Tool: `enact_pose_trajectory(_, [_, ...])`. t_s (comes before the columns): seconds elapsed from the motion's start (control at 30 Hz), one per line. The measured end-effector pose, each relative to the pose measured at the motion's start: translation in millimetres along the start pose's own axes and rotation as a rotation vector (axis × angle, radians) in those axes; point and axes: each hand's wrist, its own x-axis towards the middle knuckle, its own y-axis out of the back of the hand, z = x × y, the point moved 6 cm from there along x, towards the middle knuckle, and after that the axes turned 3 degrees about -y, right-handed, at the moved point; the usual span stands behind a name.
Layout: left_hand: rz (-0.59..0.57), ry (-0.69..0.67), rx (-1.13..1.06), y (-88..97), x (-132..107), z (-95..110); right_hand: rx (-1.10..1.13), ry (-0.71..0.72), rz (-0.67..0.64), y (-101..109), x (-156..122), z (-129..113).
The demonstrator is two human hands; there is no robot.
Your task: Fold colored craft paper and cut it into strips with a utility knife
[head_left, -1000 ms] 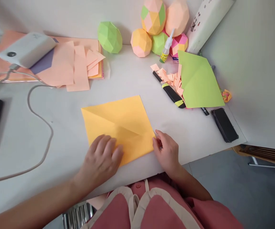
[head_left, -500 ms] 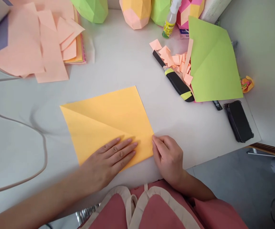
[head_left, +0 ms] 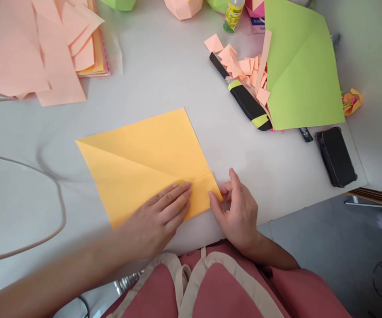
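A yellow-orange sheet of paper (head_left: 138,150) with a diagonal crease lies on the table in front of me. A short second crease shows near its right corner. My left hand (head_left: 164,212) rests flat on the lower part of the sheet, palm down with the fingers stretched out. At the right corner, my right hand (head_left: 235,207) has its thumb on the paper and its curled fingers at the edge, with the index finger raised. Whether those fingers reach under the paper is hard to see.
Peach paper pieces (head_left: 58,57) lie on a stack at the upper left, above a cable (head_left: 60,198). A black-and-yellow cutter (head_left: 249,106) sits beside peach scraps (head_left: 229,57) and a green sheet (head_left: 305,75). Behind stands a glue bottle (head_left: 233,17); a phone (head_left: 336,157) lies right.
My right hand's fingers have spread, the index lifting from its pinch, and the paper's right corner now shows with a short crease. My left hand stays on the sheet. The view has tilted slightly down.
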Motion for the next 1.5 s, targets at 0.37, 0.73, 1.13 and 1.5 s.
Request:
enact_pose_trajectory(0.37, [0.06, -0.009, -0.036, 5.1, 6.8, -3.5, -0.114, 0.004, 0.003, 0.5, -9.9, 1.1])
enact_pose_trajectory(0.73, [-0.043, 0.006, -0.011, -0.1, 5.7, -5.3, -0.189, 0.019, -0.049, 1.4, -11.4, 3.5])
enact_pose_trajectory(1.13, [-0.054, 0.008, -0.049, 1.1, 6.6, -5.9, -0.212, 0.008, -0.213, -1.5, -12.7, 10.2])
enact_pose_trajectory(1.5, [-0.028, -0.002, -0.026, 1.1, 7.9, -7.4, -0.256, 0.141, -0.366, -11.2, -9.7, 7.0])
